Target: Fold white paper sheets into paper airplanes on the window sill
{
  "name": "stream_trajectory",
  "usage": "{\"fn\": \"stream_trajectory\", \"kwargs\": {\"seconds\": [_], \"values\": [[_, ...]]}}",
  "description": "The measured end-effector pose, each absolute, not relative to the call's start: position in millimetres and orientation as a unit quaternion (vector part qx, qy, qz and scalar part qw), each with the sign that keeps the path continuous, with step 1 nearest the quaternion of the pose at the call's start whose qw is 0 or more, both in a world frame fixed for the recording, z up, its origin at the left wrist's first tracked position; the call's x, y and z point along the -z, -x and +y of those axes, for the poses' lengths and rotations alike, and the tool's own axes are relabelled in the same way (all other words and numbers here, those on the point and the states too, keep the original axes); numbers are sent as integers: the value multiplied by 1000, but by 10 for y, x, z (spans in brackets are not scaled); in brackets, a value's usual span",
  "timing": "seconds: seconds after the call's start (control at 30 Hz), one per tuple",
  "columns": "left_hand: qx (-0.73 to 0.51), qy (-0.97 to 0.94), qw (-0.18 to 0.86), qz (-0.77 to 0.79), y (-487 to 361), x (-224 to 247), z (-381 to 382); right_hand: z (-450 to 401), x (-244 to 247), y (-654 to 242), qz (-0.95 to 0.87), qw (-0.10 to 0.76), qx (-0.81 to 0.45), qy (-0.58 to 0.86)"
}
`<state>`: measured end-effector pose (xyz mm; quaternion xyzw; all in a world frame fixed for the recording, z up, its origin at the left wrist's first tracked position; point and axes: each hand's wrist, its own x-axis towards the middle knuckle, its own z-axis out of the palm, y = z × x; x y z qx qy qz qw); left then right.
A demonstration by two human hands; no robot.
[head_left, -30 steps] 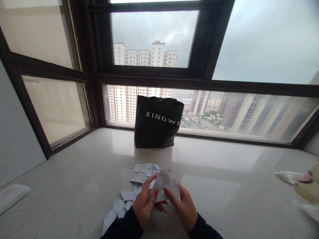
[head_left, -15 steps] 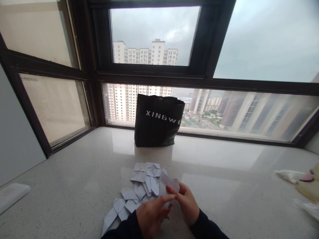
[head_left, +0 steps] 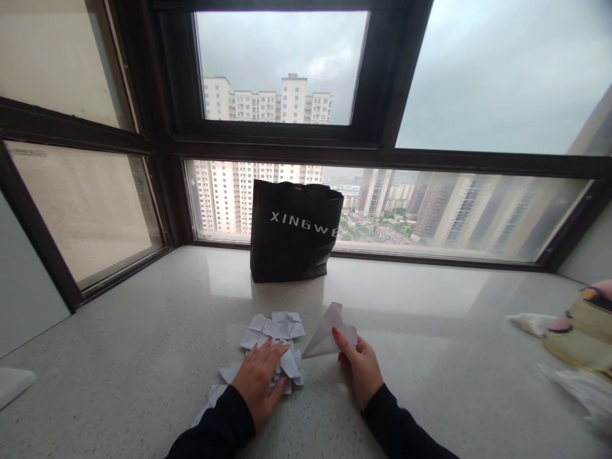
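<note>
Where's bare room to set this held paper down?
There's bare counter between the right hand and the crumpled plastic; a narrower strip between the black bag and folded papers. Crowded: beneath the left hand, which lies on those papers.

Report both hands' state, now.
Left hand: open, laid over the pile of folded white papers.
Right hand: closed, pinching a pointed, folded white sheet of paper between thumb and fingers.
</note>
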<state>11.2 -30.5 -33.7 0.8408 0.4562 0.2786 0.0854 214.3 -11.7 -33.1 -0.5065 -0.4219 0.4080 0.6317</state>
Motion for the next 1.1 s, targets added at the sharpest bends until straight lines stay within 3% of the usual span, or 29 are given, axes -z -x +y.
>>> {"fn": "stream_trajectory", "kwargs": {"seconds": [0.17,0.4,0.63,0.73,0.93,1.1], "values": [[-314,-845,104,421,-21,388,-182,-133,314,-2123,-422,628,-414,506],[-281,-853,-38,438,-98,265,-297,-116,330,-2125,-434,625,-410,503],[-357,-840,-51,406,-91,124,-296,-181,217,-2068,-479,616,-394,487],[-455,-783,7,424,-58,-3,-300,-208,180,-2066,-489,614,-389,482],[-656,-566,245,434,92,-128,-217,-232,174,-2042,-528,565,-437,459],[-711,-460,310,432,191,-148,-143,-280,155,-1996,-538,542,-497,412]]}}
